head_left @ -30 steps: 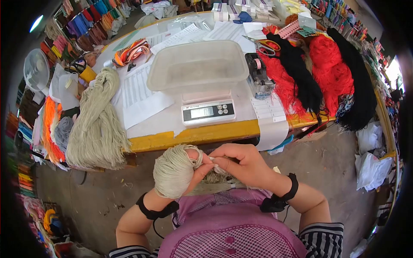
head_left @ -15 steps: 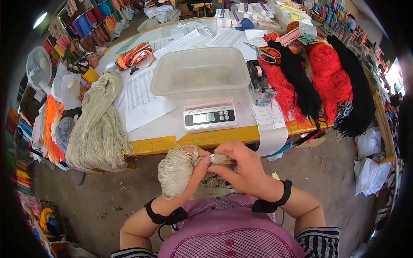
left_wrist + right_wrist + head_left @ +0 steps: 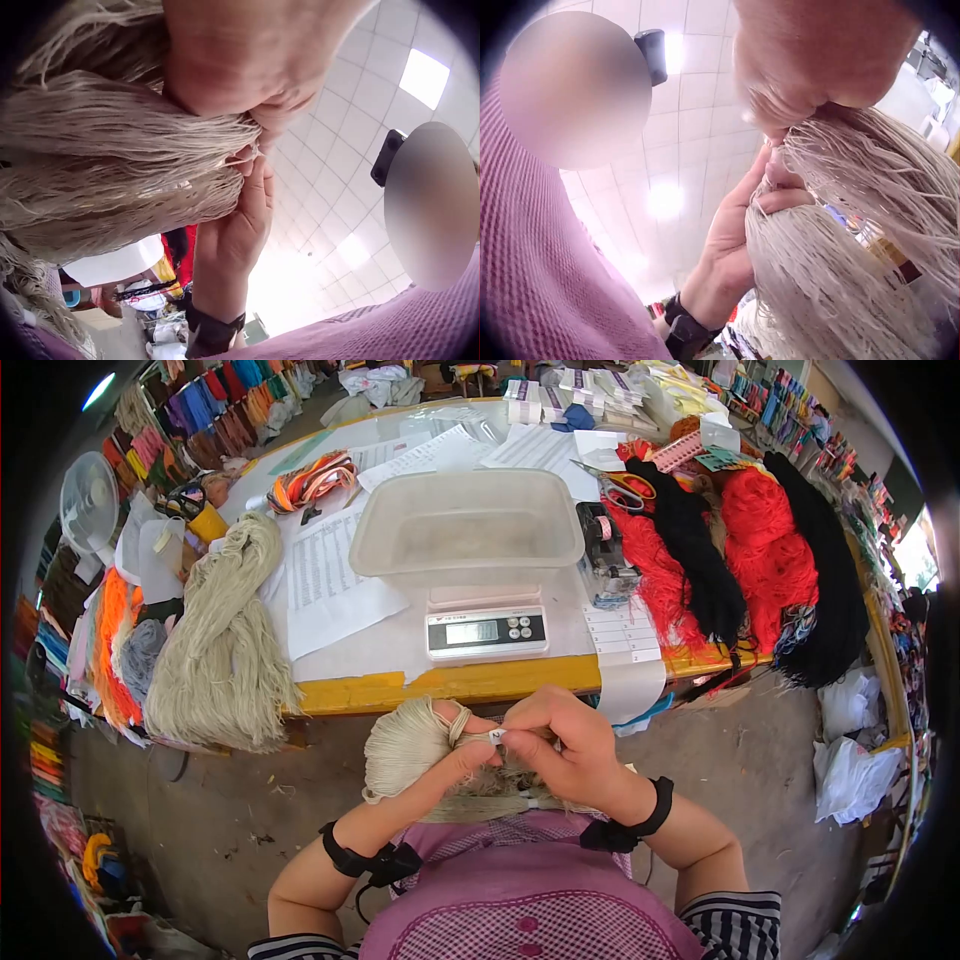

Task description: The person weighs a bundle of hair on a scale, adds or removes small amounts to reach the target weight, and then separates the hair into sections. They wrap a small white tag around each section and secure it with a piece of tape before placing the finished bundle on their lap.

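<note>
In the head view a hank of pale beige yarn [image 3: 400,750] bulges over my left hand [image 3: 450,765], whose fingers grip it near its narrow bound part. A small white label [image 3: 496,737] with a dark mark like a 2 sits at that part, between both thumbs. My right hand [image 3: 568,745] pinches the label's right side with thumb and forefinger. Loose yarn strands [image 3: 112,142] hang below the hands in the left wrist view. From the right wrist, the left fingers [image 3: 784,199] show curled around the beige strands.
On the yellow-edged table [image 3: 500,680] stand a digital scale [image 3: 487,632] and a translucent plastic tub [image 3: 465,530]. Another beige hank [image 3: 220,650] drapes over the left edge; red yarn [image 3: 765,540] and black yarn [image 3: 825,590] lie at right, with scissors [image 3: 625,490] nearby.
The white piece at the yarn's neck has turned, and its dark mark now shows between the thumbs. The right fingers have closed in on it, while the left hand keeps its grip.
</note>
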Available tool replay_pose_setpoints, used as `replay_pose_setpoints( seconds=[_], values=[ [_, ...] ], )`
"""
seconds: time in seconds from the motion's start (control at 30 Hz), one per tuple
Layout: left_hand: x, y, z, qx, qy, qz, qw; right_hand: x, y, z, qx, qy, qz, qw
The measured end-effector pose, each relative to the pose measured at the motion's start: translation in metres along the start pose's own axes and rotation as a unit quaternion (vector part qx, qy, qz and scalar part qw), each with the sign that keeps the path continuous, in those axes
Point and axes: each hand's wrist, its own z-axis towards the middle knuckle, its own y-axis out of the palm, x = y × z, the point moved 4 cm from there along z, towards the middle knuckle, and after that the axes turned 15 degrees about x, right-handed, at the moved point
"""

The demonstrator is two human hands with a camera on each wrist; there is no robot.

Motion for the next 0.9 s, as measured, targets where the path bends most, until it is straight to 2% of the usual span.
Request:
replay_pose_setpoints(
  seconds=[0.03, 0.07, 0.13, 0.27, 0.3, 0.33, 0.37, 0.43, 0.47, 0.5, 0.53, 0.6, 0.63, 0.7, 0.73, 0.83, 0.9],
  values=[
    [-0.001, 0.0, 0.001, -0.011, -0.001, 0.006, 1.0, 0.003, 0.0, -0.003, -0.005, 0.072, 0.024, 0.997],
    [-0.002, 0.0, 0.002, -0.022, -0.002, 0.012, 1.0, 0.003, 0.001, -0.005, -0.006, 0.072, 0.023, 0.997],
    [-0.006, -0.001, 0.002, -0.002, -0.01, 0.02, 1.0, 0.009, 0.003, -0.008, 0.012, 0.14, 0.052, 0.989],
    [-0.02, -0.001, 0.008, 0.057, -0.032, -0.019, 0.998, 0.012, 0.0, 0.0, -0.002, 0.144, 0.041, 0.989],
    [-0.02, 0.001, 0.008, 0.051, -0.027, -0.027, 0.998, 0.015, -0.001, 0.005, -0.037, 0.153, 0.024, 0.987],
    [-0.02, -0.001, 0.009, 0.084, -0.031, -0.05, 0.995, 0.019, -0.004, 0.01, -0.072, 0.162, 0.008, 0.984],
    [-0.02, -0.004, 0.009, 0.117, -0.035, -0.072, 0.99, 0.025, -0.015, 0.021, -0.009, 0.093, -0.034, 0.995],
    [-0.019, -0.014, 0.01, 0.119, -0.029, -0.084, 0.989, 0.064, -0.064, 0.043, 0.121, 0.256, -0.087, 0.955],
    [-0.017, -0.018, 0.01, 0.129, -0.027, -0.092, 0.987, 0.09, -0.092, 0.055, 0.197, 0.23, -0.123, 0.945],
    [-0.014, -0.019, 0.009, 0.133, -0.027, -0.088, 0.987, 0.1, -0.113, 0.07, 0.226, 0.229, -0.165, 0.932],
    [-0.012, -0.019, 0.009, 0.131, -0.024, -0.091, 0.987, 0.119, -0.131, 0.076, 0.237, 0.21, -0.195, 0.928],
    [-0.013, -0.018, 0.009, 0.11, -0.03, -0.1, 0.988, 0.126, -0.138, 0.09, 0.159, 0.325, -0.207, 0.909],
    [-0.014, -0.02, 0.009, 0.109, -0.028, -0.1, 0.989, 0.131, -0.143, 0.094, 0.16, 0.323, -0.208, 0.909],
    [-0.017, -0.021, 0.009, 0.099, -0.042, -0.092, 0.99, 0.155, -0.143, 0.091, 0.109, 0.438, -0.111, 0.886],
    [-0.017, -0.02, 0.008, 0.1, -0.042, -0.093, 0.99, 0.153, -0.141, 0.092, 0.108, 0.437, -0.111, 0.886],
    [-0.017, -0.022, 0.007, 0.122, -0.037, -0.113, 0.985, 0.149, -0.134, 0.093, 0.154, 0.461, -0.062, 0.872],
    [-0.019, -0.024, 0.008, 0.119, -0.037, -0.12, 0.985, 0.147, -0.135, 0.092, 0.219, 0.455, -0.03, 0.862]
  ],
)
